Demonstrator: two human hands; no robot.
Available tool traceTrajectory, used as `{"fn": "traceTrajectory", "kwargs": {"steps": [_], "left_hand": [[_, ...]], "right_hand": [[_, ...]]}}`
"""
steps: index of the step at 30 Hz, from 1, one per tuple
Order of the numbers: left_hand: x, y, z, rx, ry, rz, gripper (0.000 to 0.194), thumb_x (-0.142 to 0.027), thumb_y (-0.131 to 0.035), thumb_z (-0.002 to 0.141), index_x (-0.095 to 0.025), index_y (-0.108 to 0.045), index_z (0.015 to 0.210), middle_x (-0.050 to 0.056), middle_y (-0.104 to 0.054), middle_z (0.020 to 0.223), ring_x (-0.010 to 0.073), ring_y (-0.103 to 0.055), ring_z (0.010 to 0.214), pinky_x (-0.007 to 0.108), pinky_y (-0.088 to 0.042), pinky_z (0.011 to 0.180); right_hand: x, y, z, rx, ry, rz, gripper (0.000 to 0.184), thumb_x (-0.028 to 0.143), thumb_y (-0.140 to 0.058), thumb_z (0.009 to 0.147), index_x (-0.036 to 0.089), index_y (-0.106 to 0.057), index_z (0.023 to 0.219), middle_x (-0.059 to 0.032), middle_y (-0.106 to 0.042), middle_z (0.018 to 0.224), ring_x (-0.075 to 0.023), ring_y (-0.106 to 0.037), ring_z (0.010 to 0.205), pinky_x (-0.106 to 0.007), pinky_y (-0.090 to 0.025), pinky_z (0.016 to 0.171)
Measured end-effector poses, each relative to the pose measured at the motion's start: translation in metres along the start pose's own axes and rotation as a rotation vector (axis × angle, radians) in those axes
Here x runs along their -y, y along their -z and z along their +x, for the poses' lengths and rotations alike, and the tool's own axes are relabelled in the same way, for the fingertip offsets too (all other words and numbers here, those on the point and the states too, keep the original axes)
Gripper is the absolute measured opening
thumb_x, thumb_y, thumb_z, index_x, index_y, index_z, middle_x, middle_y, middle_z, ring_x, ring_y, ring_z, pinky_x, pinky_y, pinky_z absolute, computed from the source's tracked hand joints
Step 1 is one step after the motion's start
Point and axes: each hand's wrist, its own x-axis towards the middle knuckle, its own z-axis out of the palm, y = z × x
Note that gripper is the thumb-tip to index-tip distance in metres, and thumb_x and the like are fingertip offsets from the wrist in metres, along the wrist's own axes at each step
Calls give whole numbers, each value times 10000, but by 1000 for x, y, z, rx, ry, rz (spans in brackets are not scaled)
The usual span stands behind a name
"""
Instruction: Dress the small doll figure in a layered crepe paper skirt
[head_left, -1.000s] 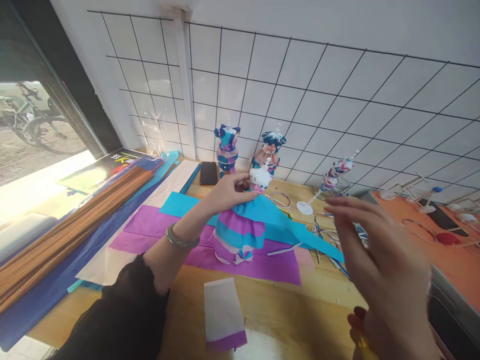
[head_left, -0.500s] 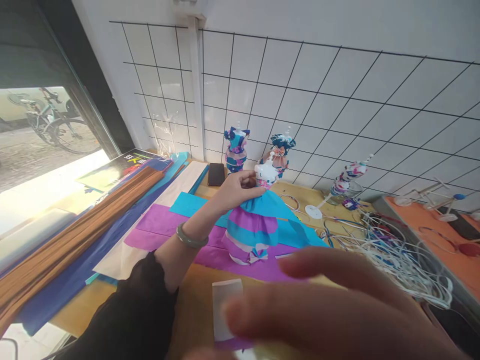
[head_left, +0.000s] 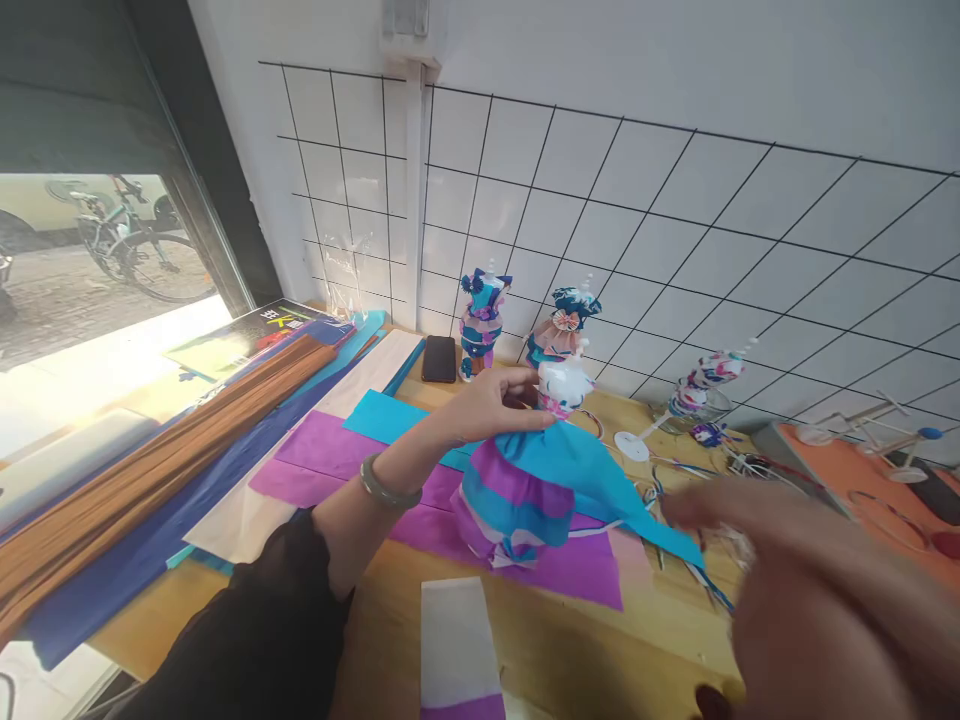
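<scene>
In the middle stands a small mannequin with a white and pink top and a full purple and blue skirt. My left hand is closed around it just below the white top, thumb across the front. From its waist a blue strip of crepe paper or cloth runs down to the right over the table. My right hand, large and smeared by motion, hangs at the lower right, its fingertips near the strip's far end; whether they touch it I cannot tell. Under the mannequin lie purple sheets.
Two dressed mannequins stand by the wall; a third figure on a white stand leans right. Phone, brown folded bundle, white-purple piece, tangled cords and an orange surface surround the work.
My right hand has swung from the lower middle to the right, uncovering the table there. The blue strip now stretches farther right. The mannequin appears slightly lower and farther right as the view shifted.
</scene>
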Motion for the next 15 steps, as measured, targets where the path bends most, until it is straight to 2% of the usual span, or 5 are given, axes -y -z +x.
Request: {"fn": "traceTrajectory", "kwargs": {"steps": [1,3,6,9,15], "left_hand": [[0,-1,-1,39,-7,11,313,-319,-714,686,-130,-643,925,32,-600,800,135,-557,769,250,-436,678],[1,-2,-2,108,-30,36,331,-316,-702,703,-133,-644,973,49,-624,861,153,-577,824,270,-453,726],[4,-4,-2,154,-72,75,322,-315,-693,718,-133,-649,980,58,-640,907,171,-592,882,300,-458,801],[7,-5,-1,152,-82,90,334,-325,-688,725,-140,-652,1001,62,-647,925,180,-598,899,315,-458,820],[9,-7,0,157,-80,98,358,-323,-691,730,-151,-647,1040,60,-648,931,180,-595,911,319,-460,844]], "right_hand": [[3,-2,23,-94,-142,-44,329,430,-450,892,353,-585,1182,-44,-687,1042,-301,-598,1071,-388,-519,751],[2,-7,63,-90,-317,-28,273,443,-481,884,298,-627,1063,-51,-680,1060,-269,-619,1010,-365,-509,751],[-12,-14,96,129,-310,63,293,492,-501,860,240,-631,933,-51,-686,962,-227,-623,904,-334,-486,760],[-24,-18,100,285,-327,126,322,520,-506,851,220,-616,816,-31,-661,813,-186,-598,756,-282,-464,630],[-25,-21,94,272,-353,138,325,523,-577,801,210,-616,721,-20,-634,723,-163,-562,652,-262,-431,539]]}}
